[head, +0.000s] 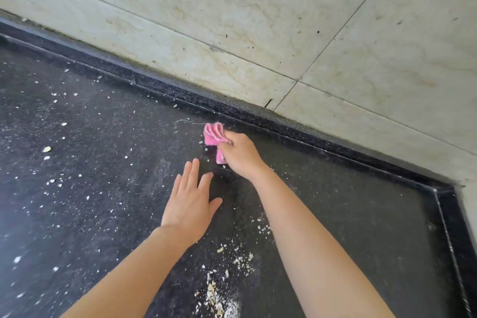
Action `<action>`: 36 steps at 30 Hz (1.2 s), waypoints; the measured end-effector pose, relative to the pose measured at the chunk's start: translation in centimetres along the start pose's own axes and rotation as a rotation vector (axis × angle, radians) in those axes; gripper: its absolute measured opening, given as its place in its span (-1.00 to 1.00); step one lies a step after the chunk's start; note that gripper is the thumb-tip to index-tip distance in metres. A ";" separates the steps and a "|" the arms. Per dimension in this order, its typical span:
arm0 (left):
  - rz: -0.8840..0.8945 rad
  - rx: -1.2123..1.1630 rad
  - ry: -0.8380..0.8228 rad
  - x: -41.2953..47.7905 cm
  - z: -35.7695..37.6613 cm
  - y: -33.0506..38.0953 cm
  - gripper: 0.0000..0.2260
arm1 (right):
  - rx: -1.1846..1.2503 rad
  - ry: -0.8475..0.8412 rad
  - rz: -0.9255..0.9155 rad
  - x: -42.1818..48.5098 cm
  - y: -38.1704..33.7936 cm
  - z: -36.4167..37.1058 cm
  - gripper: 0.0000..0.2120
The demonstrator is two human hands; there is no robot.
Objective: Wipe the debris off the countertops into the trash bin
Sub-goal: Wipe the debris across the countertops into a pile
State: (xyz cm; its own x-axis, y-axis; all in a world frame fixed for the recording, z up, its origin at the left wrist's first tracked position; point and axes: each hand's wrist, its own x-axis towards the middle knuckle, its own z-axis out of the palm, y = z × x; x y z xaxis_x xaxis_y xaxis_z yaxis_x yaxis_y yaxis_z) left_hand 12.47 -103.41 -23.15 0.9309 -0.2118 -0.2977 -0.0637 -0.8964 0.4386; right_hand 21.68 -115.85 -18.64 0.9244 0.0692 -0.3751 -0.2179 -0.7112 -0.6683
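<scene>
A black speckled countertop (pixel 348 214) fills the lower part of the view. Pale crumbs and dust (pixel 51 152) lie scattered over its left half, and a denser heap of debris (pixel 219 294) sits near the bottom centre between my forearms. My right hand (pixel 240 155) is closed on a folded pink cloth (pixel 213 135), pressed to the counter close to the raised back edge. My left hand (pixel 189 204) lies flat on the counter with fingers spread, just left of and nearer than the right hand, holding nothing. No trash bin is in view.
A raised black lip (pixel 180 95) runs along the back of the counter and turns down the right side (pixel 449 240). Behind it stands a stained cream tiled wall (pixel 258 20). The counter right of my right arm shows only fine dust.
</scene>
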 end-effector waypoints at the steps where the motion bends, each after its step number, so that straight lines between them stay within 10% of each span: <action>1: 0.008 -0.021 0.027 -0.5 -0.4 -0.9 -0.44 | 0.018 0.004 -0.009 -0.9 0.1 -0.9 -0.73; 10: -0.182 0.065 0.104 -3.4 -2.9 -8.0 -0.29 | -0.157 0.455 0.706 -6.3 13.3 -10.5 -0.60; 17: -0.216 0.090 0.028 -2.7 -3.2 -7.7 -0.29 | -0.165 0.439 0.368 -5.2 6.3 -0.3 -0.51; 24: -0.234 0.074 0.009 -2.6 -3.6 -7.4 -0.29 | -0.003 0.039 0.054 -7.1 4.0 -0.6 -0.68; 29: -0.235 0.067 0.002 -2.5 -3.6 -7.3 -0.30 | -0.124 0.471 0.296 -9.6 9.8 -7.7 -0.57; 33: -0.233 0.083 -0.008 -2.3 -3.5 -7.3 -0.31 | -0.300 0.504 0.678 -11.2 16.2 -9.8 -0.65; 36: -0.233 0.095 -0.014 -2.0 -3.6 -7.1 -0.32 | -0.384 0.569 0.558 -11.1 14.0 -4.6 -0.61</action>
State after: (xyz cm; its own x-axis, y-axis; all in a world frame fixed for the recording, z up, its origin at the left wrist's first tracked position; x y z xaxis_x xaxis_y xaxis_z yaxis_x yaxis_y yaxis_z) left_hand 12.33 -95.21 -22.66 0.9192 0.0000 -0.3938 0.1180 -0.9540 0.2755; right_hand 9.84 -129.83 -20.86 0.7527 -0.6439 -0.1372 -0.6581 -0.7303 -0.1833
